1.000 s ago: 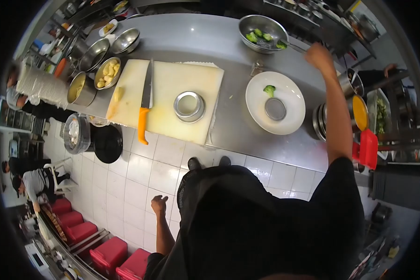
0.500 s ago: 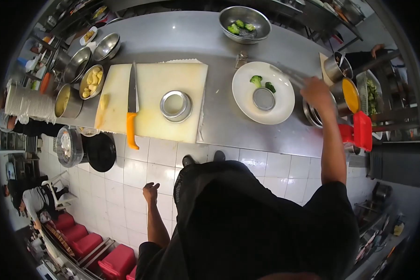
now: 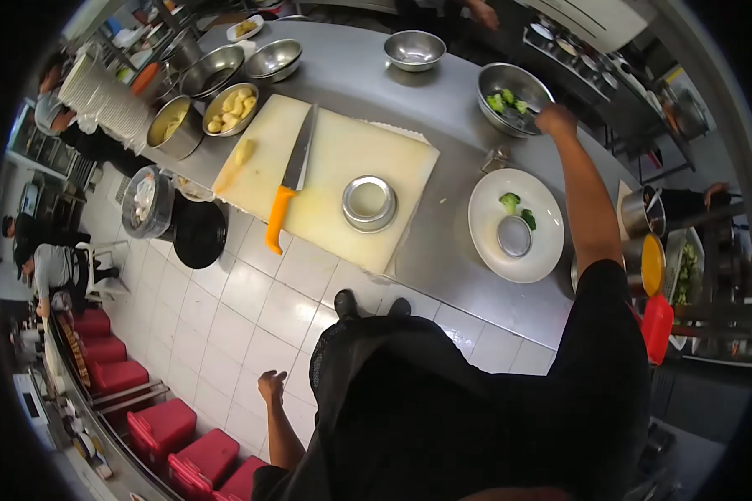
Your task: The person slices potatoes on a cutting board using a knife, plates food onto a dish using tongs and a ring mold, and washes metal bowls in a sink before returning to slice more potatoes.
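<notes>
The right hand [image 3: 557,123] is at the right rim of a metal bowl [image 3: 514,73], with its fingers bent closed; it seems to hold a thin metal utensil, but this is mostly hidden. Green broccoli pieces [image 3: 506,100] lie in this bowl. The left hand [image 3: 272,386] hangs low over the floor [image 3: 251,334], half open with curled fingers, and nothing is seen in it.

Nearer than the bowl, a white plate [image 3: 545,190] stands on the surface [image 3: 443,230]. It carries two broccoli florets [image 3: 510,201] beside a round metal piece [image 3: 514,236]. To the left, a cutting board [image 3: 355,142] bears a knife [image 3: 299,149] with orange handle and a metal ring [image 3: 368,203].
</notes>
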Demonstrator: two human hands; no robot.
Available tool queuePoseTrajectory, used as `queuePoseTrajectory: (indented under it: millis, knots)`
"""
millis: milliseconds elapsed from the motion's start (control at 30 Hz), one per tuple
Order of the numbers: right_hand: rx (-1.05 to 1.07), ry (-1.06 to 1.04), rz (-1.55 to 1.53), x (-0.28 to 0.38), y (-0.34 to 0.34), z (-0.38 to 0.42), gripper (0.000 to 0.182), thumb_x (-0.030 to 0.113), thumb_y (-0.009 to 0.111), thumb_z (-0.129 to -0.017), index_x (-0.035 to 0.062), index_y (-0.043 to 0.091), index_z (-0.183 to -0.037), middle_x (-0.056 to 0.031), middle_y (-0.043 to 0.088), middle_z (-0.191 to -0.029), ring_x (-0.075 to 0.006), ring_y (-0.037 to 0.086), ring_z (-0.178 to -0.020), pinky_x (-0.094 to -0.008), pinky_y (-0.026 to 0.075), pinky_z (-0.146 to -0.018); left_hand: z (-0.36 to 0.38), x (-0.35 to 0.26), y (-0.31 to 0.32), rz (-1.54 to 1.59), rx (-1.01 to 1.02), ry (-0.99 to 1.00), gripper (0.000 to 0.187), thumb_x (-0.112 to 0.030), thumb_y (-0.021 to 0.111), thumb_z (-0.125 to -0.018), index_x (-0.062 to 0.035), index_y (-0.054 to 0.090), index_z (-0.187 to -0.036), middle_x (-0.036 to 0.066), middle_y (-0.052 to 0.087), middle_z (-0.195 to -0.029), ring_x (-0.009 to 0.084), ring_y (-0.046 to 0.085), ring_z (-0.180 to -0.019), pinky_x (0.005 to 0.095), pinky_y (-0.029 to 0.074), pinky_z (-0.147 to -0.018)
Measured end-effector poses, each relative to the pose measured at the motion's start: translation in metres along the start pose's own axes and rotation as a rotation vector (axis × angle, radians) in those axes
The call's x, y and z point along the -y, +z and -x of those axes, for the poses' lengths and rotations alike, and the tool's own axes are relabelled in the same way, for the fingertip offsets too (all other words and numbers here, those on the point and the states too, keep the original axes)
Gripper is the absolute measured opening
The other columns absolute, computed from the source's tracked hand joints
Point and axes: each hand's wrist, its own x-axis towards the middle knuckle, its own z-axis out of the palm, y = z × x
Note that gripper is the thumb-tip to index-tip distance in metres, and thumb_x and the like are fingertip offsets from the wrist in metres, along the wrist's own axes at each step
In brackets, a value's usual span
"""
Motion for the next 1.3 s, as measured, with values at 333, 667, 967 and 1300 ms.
queuePoseTrajectory:
  millis: [333, 667, 967, 1300]
  knots:
    - [0.066, 0.062, -0.281, -0.055, -0.026, 0.057, 0.032, 0.024, 0.055, -0.078, -0.0055, 0.062, -0.085, -0.0238, 0.065, -0.077, -0.0314, 0.066, -0.066, -0.0402, 0.052, -0.061, 0.011, -0.005, -0.012, 0.08, 0.091, -0.192, 0.032, -0.003, 0.074, -0.062, 0.0035, 0.064, -0.091, 0.008, 0.059, -0.063, 0.0137, 0.052, -0.045, 0.0262, 0.041, -0.038]
    - [0.561, 0.14, -0.608, -0.109, -0.029, 0.208, 0.021, 0.016, 0.061, -0.077, -0.0032, 0.058, -0.069, -0.0081, 0.055, -0.056, -0.0152, 0.05, -0.041, -0.0284, 0.039, -0.037, -0.069, -0.116, 0.004, -0.081, 0.231, 0.124, 0.035, -0.01, 0.074, -0.068, 0.0002, 0.064, -0.099, 0.011, 0.064, -0.076, 0.0181, 0.059, -0.056, 0.0295, 0.048, -0.047]
    - [0.343, 0.002, -0.459, -0.11, -0.052, 0.185, 0.022, 0.016, 0.059, -0.075, -0.0049, 0.058, -0.068, -0.0084, 0.052, -0.05, -0.0168, 0.052, -0.041, -0.0316, 0.038, -0.038, -0.073, -0.128, 0.009, -0.081, 0.216, 0.229, 0.043, -0.01, 0.076, -0.067, 0.0028, 0.062, -0.105, 0.007, 0.06, -0.062, 0.0132, 0.051, -0.047, 0.0279, 0.042, -0.045]
    - [0.162, 0.012, -0.16, 0.004, -0.024, 0.022, 0.037, 0.023, 0.05, -0.076, 0.0031, 0.065, -0.104, -0.0182, 0.062, -0.111, -0.0316, 0.062, -0.1, -0.0399, 0.048, -0.085, -0.002, -0.044, -0.007, 0.117, 0.117, -0.044, 0.044, -0.007, 0.076, -0.064, 0.0044, 0.061, -0.104, 0.011, 0.061, -0.063, 0.0139, 0.052, -0.046, 0.0275, 0.039, -0.041]
